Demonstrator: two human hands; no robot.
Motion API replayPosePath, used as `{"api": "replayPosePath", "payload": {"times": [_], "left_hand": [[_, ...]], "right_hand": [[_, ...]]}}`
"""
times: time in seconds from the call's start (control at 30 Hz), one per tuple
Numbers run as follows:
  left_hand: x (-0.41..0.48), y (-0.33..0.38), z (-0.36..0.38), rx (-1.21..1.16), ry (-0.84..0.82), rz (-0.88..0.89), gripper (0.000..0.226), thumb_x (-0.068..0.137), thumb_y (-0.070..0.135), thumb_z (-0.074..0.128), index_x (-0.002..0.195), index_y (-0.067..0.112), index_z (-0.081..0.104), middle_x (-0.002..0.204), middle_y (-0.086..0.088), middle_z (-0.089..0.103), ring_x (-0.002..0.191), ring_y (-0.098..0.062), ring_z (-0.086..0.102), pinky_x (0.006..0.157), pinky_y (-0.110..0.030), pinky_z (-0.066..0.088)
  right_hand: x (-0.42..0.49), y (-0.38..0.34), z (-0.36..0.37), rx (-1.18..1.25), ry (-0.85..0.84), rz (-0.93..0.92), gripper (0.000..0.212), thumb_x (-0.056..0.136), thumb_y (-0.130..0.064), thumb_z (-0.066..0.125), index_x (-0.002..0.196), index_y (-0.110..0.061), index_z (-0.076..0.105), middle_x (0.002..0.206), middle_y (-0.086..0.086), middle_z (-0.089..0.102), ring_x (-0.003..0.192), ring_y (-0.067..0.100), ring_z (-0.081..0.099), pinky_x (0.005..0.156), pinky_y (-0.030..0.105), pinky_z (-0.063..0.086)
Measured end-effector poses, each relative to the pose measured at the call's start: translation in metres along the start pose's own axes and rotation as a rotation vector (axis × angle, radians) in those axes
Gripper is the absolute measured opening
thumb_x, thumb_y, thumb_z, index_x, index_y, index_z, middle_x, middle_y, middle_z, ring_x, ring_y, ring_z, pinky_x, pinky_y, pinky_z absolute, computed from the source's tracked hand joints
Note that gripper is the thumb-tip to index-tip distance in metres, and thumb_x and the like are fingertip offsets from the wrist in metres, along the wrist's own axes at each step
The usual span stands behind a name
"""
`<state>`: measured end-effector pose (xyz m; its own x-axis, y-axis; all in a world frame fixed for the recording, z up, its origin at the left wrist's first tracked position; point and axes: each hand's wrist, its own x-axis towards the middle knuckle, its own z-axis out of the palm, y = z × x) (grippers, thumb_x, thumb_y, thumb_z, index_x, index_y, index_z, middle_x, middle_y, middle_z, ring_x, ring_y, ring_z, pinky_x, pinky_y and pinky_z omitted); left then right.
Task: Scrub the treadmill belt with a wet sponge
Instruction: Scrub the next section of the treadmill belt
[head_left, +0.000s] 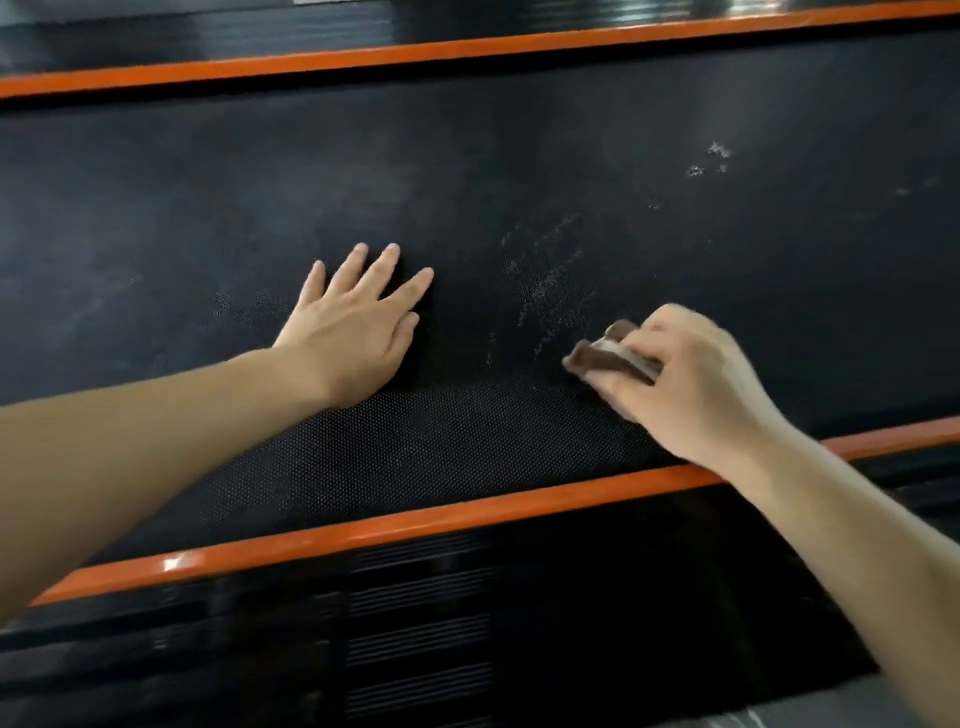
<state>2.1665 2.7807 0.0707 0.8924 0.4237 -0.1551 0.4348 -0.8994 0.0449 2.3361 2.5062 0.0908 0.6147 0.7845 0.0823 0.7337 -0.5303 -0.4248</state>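
The black, dotted treadmill belt (519, 171) fills the middle of the view. My left hand (358, 327) lies flat on it with fingers spread and straight. To its right, my right hand (691, 384) grips a brown sponge (605, 356) with a pale layer, pressed against the belt; most of the sponge is hidden under the fingers and the hand looks blurred. Whitish foam streaks (550, 280) mark the belt just above the sponge, and smaller white specks (711, 161) sit farther up to the right.
Orange trim strips border the belt, one on the near side (415, 525) and one on the far side (467, 52). Below the near strip runs a black ribbed side rail (415, 623). A patch of pale floor (779, 719) shows at the bottom right.
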Motion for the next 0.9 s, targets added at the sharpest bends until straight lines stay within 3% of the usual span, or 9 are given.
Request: {"api": "replayPosePath", "payload": {"times": [0.13, 0.27, 0.37, 0.5, 0.6, 0.7, 0.83, 0.9], "left_hand": [[0.002, 0.01, 0.001, -0.06, -0.05, -0.058, 0.059, 0.106, 0.051, 0.016, 0.163, 0.038, 0.009, 0.173, -0.001, -0.002, 0.158, -0.03, -0.009, 0.123, -0.065, 0.0], [-0.001, 0.022, 0.004, -0.073, -0.063, -0.115, 0.065, 0.103, 0.059, 0.017, 0.162, 0.034, 0.008, 0.172, -0.005, -0.007, 0.157, -0.031, -0.014, 0.121, -0.068, -0.006], [0.004, 0.035, 0.006, -0.096, -0.028, -0.102, 0.065, 0.103, 0.059, 0.019, 0.162, 0.033, 0.008, 0.171, -0.01, -0.009, 0.156, -0.031, -0.017, 0.119, -0.069, -0.01], [0.021, 0.051, 0.006, -0.143, 0.005, -0.005, 0.064, 0.103, 0.059, 0.02, 0.162, 0.036, 0.011, 0.172, -0.007, -0.01, 0.156, -0.029, -0.019, 0.119, -0.067, -0.013], [0.03, 0.062, 0.01, -0.152, 0.035, -0.012, 0.063, 0.103, 0.059, 0.02, 0.162, 0.037, 0.01, 0.172, -0.008, -0.009, 0.156, -0.032, -0.018, 0.118, -0.068, -0.014], [0.029, 0.062, 0.014, -0.149, 0.061, -0.016, 0.064, 0.102, 0.059, 0.019, 0.162, 0.037, 0.01, 0.172, -0.009, -0.008, 0.156, -0.034, -0.017, 0.119, -0.068, -0.013], [0.029, 0.062, 0.014, -0.152, 0.048, -0.002, 0.065, 0.102, 0.06, 0.018, 0.162, 0.036, 0.008, 0.172, -0.01, -0.008, 0.156, -0.034, -0.017, 0.119, -0.068, -0.011], [0.031, 0.061, 0.013, -0.152, 0.043, -0.004, 0.066, 0.101, 0.062, 0.016, 0.161, 0.037, 0.009, 0.172, -0.01, -0.006, 0.156, -0.034, -0.016, 0.119, -0.069, -0.01]], "right_hand": [[-0.024, -0.014, -0.003, 0.106, -0.239, -0.171, 0.05, 0.082, -0.072, 0.053, 0.076, -0.028, 0.075, 0.086, -0.01, 0.052, 0.084, 0.005, 0.053, 0.072, 0.029, 0.045], [-0.007, 0.02, -0.02, 0.092, -0.156, -0.014, 0.02, 0.081, -0.049, 0.074, 0.07, -0.032, 0.073, 0.086, -0.011, 0.054, 0.085, 0.001, 0.053, 0.069, 0.023, 0.038], [-0.007, 0.021, -0.015, 0.05, -0.023, 0.083, 0.023, 0.08, -0.046, 0.078, 0.068, -0.029, 0.07, 0.086, -0.008, 0.053, 0.083, 0.008, 0.056, 0.068, 0.027, 0.044], [-0.007, 0.009, -0.012, 0.173, -0.152, 0.074, 0.022, 0.08, -0.046, 0.076, 0.066, -0.031, 0.07, 0.086, -0.007, 0.056, 0.078, 0.012, 0.061, 0.07, 0.04, 0.054], [0.023, 0.034, -0.013, 0.016, 0.112, 0.139, 0.036, 0.085, -0.054, 0.064, 0.064, -0.024, 0.064, 0.079, -0.002, 0.053, 0.074, 0.021, 0.057, 0.066, 0.041, 0.05], [0.042, 0.037, -0.005, 0.056, 0.291, 0.281, 0.046, 0.092, -0.052, 0.063, 0.058, -0.022, 0.056, 0.072, -0.003, 0.053, 0.072, 0.018, 0.057, 0.066, 0.039, 0.049], [0.031, 0.033, 0.001, 0.0, 0.144, -0.003, 0.038, 0.09, -0.043, 0.071, 0.069, -0.011, 0.068, 0.078, 0.0, 0.052, 0.069, 0.021, 0.056, 0.061, 0.04, 0.049], [0.048, 0.046, -0.001, -0.048, 0.143, -0.049, 0.04, 0.09, -0.044, 0.07, 0.072, -0.009, 0.071, 0.079, 0.0, 0.053, 0.069, 0.022, 0.055, 0.063, 0.039, 0.048]]}}
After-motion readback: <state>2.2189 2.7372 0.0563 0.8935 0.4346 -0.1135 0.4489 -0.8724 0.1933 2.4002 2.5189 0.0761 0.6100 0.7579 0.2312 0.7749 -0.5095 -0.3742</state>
